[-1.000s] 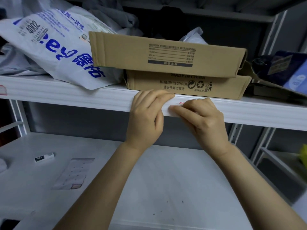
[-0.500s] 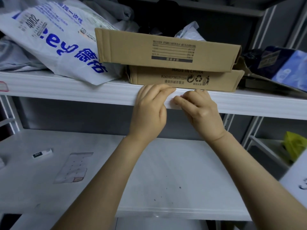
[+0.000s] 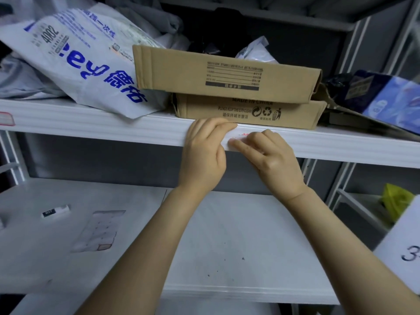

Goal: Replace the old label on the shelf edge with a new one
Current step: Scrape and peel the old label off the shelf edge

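Above both hands, two flat cardboard boxes [image 3: 227,71] lie stacked on the upper shelf, the lower one's printed side just behind the fingers. To the left of the left hand [image 3: 204,153], a large white mailer bag [image 3: 86,64] with blue print slumps over the shelf and against the boxes. Well off to the right of the right hand [image 3: 272,160] sits a dark blue package [image 3: 381,92], and lower on that side a yellow bag [image 3: 395,201] and a white card [image 3: 406,246] marked with a "3". Below and left of the left forearm, a pale backing sheet [image 3: 100,230] and a small white tag [image 3: 55,211] lie on the lower shelf [image 3: 227,242].

The label [image 3: 241,138], white with faint red print, sits on the white shelf edge [image 3: 113,126] between the two hands and partly under them. The left hand lies against the edge with its fingers laid flat along the top and its thumb tucked beneath. The right hand presses a straight forefinger along the label's lower part, its other fingers bent with their tips on the strip. Neither hand closes round anything. Far left of the left hand, another red-bordered label [image 3: 6,118] sticks to the same edge.

The shelving is white and grey metal, dimly lit, with specks of dirt on the lower shelf.
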